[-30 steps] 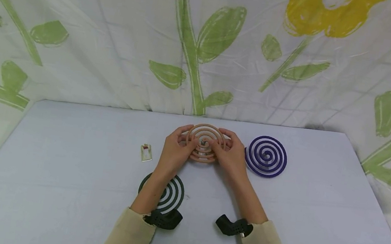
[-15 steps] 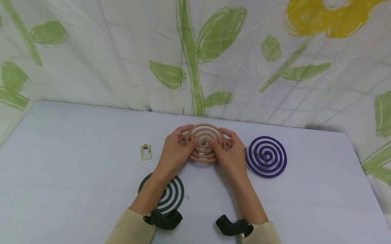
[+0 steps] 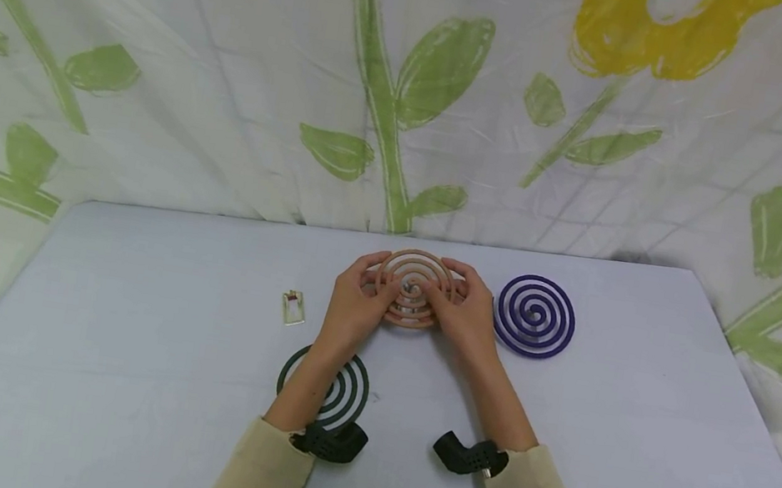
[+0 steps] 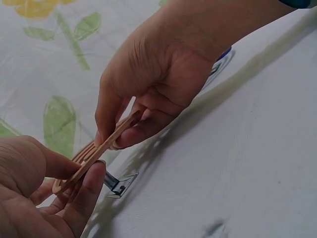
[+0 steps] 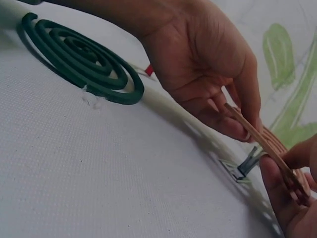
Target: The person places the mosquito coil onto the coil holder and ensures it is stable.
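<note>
Between both hands an orange-brown mosquito coil (image 3: pixel 416 288) is held by its edges over the far middle of the table. My left hand (image 3: pixel 355 302) pinches its left side, thumb on top and fingers beneath. On the opposite side my right hand (image 3: pixel 464 312) grips it the same way. Both wrist views show the coil tilted, with a small metal coil stand (image 4: pixel 117 185) under it, its upright reaching up toward the coil's underside. The stand's base (image 5: pixel 237 172) is on the table. Where upright and coil meet is partly hidden by fingers.
A dark green mosquito coil (image 3: pixel 360 391) lies under the left forearm. Right of the right hand lies a purple coil (image 3: pixel 535 316). A second, gold-coloured stand (image 3: pixel 293 308) with a red bit is left of the left hand. A flower-painted curtain (image 3: pixel 226 127) hangs behind the white table (image 3: pixel 109 404).
</note>
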Tool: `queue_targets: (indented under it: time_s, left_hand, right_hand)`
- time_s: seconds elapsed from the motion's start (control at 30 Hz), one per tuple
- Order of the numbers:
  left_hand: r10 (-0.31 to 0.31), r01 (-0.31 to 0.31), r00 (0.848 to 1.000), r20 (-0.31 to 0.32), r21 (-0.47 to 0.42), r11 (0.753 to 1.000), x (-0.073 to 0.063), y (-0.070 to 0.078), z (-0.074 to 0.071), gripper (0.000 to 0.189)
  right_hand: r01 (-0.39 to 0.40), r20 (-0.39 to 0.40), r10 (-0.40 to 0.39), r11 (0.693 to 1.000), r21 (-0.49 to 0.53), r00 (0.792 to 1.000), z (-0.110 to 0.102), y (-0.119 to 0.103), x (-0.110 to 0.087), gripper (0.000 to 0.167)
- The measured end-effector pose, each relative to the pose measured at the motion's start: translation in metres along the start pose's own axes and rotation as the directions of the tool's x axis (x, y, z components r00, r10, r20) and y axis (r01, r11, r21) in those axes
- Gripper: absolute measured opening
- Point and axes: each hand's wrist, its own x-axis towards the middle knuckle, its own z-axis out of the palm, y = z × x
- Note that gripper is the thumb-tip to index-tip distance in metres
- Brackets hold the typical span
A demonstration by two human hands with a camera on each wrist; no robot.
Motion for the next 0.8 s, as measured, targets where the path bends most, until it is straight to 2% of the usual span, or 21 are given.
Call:
queue_targets:
  time_s: [0.33,0.5,0.67,0.8]
  left_hand:
    - [-0.004,0.004,1.0,0.004,-0.017,1.0,-0.0015,-0.0004,0.0009,0.051]
    - [-0.015,0.015,1.0,-0.003,0.004,1.0,-0.0024,-0.0004,0.0002,0.051]
    - [0.004,-0.004,1.0,0.005,-0.003,1.0,-0.0027,0.0021,-0.0013,0.051]
    - [0.003,-0.003,1.0,0.001,0.031,1.0,-0.0032,0.0038,-0.0026,0.051]
  right_hand:
    - [-0.01,-0.009,0.01,1.0,-0.002,1.0,-0.0017,0.0032,0.0001,0.051]
    - [-0.016,-0.002,0.016,1.0,-0.011,1.0,-0.0015,0.0048,-0.0001,0.051]
    - [-0.014,0.002,0.014,1.0,-0.001,1.0,-0.0023,0.0046,0.0009,0.052]
    - [-0.019,0.002,0.019,1.0,-0.025,1.0,-0.0022,0.0032,0.002,0.052]
